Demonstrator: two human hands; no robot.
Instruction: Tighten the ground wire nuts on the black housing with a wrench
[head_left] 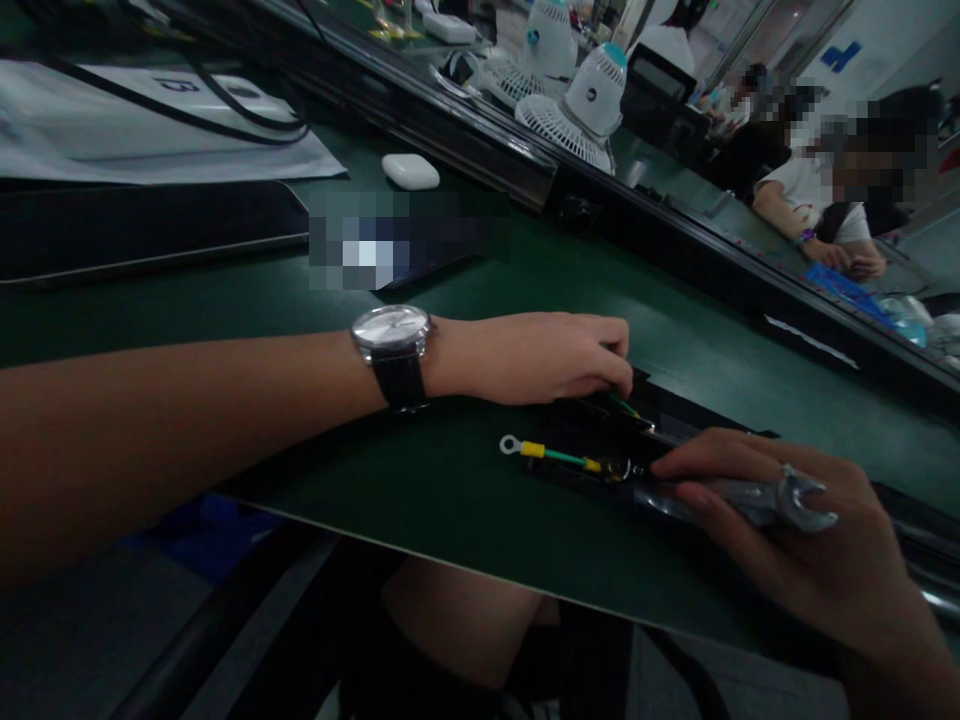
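Note:
My right hand (810, 540) is closed round a silver open-end wrench (772, 500), with its open jaw pointing right over my palm. The thumb and forefinger reach left over a long black profile (675, 395) lying on the green tabletop. A short green wire (564, 457) with yellow sleeves and a ring terminal (511, 445) sticks out leftward from a fastener at this profile. My left hand (555, 357), with a watch (392, 330) on the wrist, is closed with bent fingers at the profile's far side. A second green wire (624, 405) runs up to its fingertips, which are partly hidden.
Behind my left arm lie a dark phone-like slab (150, 230), a white earbud case (410, 172) and a white packet (150, 130) under black cables. A dark rail (480, 130) crosses the bench. Beyond it stand white fans (592, 95), and a person (817, 210) sits at the right.

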